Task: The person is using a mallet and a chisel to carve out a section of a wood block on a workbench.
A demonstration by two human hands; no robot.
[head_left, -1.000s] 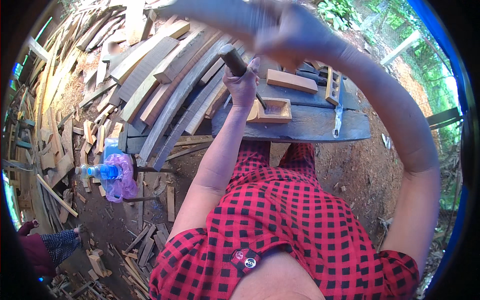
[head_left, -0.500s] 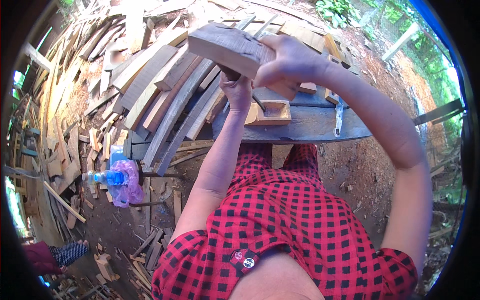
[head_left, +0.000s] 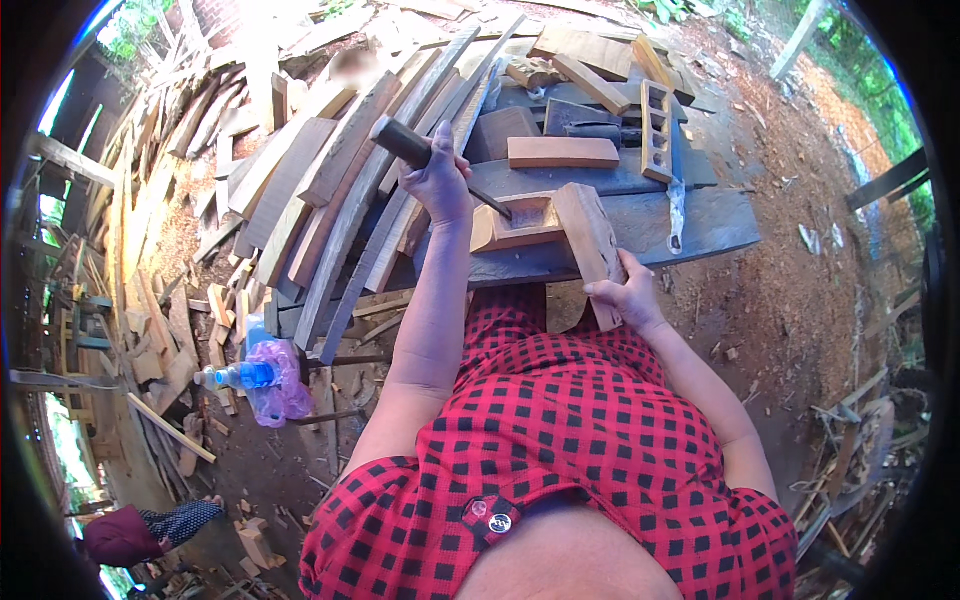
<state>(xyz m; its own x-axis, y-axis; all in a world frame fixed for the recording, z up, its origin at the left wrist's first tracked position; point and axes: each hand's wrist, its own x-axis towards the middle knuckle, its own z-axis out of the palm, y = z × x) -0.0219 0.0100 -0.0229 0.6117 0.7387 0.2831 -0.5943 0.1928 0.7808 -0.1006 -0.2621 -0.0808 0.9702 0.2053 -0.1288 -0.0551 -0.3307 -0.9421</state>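
My left hand [head_left: 440, 190] is wrapped round a chisel [head_left: 400, 141] with a thick dark handle. The blade slants down to the right, its tip inside the recess of a hollowed wooden block [head_left: 535, 238] on the bench. Low on the right, my right hand [head_left: 630, 295] grips the near end of a long, squared wood billet [head_left: 588, 232]. The billet's far end rises beside the hollowed block and overlaps its right side; whether they touch I cannot tell.
On the dark workbench [head_left: 715, 228] lie a pale wood bar [head_left: 562, 153] and a slotted wooden piece [head_left: 656, 130]. Long planks [head_left: 345, 250] are stacked at the left. A pink plastic bag with bottles [head_left: 285, 385] is lower left. Another person [head_left: 120, 535] is at the far lower left.
The billet has come down from above the chisel handle to the right of the hollowed block, and my right arm has lowered with it. My left hand still holds the chisel.
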